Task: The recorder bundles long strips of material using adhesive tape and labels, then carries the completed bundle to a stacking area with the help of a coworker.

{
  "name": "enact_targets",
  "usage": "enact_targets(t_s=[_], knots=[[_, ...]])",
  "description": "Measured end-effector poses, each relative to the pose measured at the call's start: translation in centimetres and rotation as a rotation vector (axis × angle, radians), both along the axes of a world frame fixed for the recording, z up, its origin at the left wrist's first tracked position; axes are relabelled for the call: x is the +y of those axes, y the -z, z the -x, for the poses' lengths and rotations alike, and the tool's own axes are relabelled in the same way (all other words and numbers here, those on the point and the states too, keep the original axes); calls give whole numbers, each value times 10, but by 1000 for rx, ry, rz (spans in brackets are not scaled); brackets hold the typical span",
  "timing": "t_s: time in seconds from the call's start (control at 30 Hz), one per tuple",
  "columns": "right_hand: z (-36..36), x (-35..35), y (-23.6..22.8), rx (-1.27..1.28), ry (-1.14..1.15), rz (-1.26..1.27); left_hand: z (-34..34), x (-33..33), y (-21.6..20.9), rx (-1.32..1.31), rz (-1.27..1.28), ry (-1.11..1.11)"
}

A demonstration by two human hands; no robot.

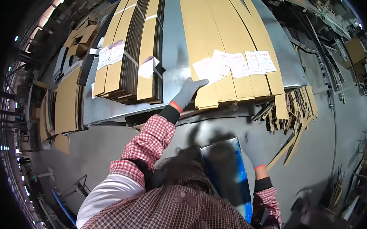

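My left hand (188,92), in a grey glove with a red cuff edge, reaches to the near left corner of a wide stack of flat brown cardboard strips (233,34). Its thumb is stretched out over the cardboard beside a white paper slip (207,70), apart from the other fingers; I see nothing held. More paper slips (259,62) lie along the near end of these strips. My right hand (254,151), gloved alike, hangs lower to the right, off the table and beside a blue-edged panel (224,170). Motion blurs its fingers.
On the grey metal table (174,43), strapped cardboard bundles (115,65) stand to the left, with slips on them. Narrow cardboard offcuts (293,112) jut out at the right corner. More cardboard sheets (68,102) lean left of the table.
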State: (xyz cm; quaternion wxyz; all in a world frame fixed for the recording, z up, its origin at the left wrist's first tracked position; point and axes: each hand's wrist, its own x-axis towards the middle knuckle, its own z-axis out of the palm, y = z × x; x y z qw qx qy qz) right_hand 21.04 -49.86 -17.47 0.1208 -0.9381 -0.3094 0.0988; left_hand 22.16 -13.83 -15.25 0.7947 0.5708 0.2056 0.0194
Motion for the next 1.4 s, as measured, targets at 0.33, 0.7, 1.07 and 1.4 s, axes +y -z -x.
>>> enact_targets(t_s=[0.33, 0.7, 1.07, 1.4], knots=[[-168, 216, -87, -439, -641, -348, 7, -4, -1, 205, 219, 38], [-101, 146, -127, -91, -446, -643, 8, 2, 31, -12, 361, -106], [-9, 51, -47, 511, -11, -352, 103, -69, -11, 92, 398, -182], [-7, 67, 2, 72, -521, -9, 188, -176, 29, 14, 26, -60]])
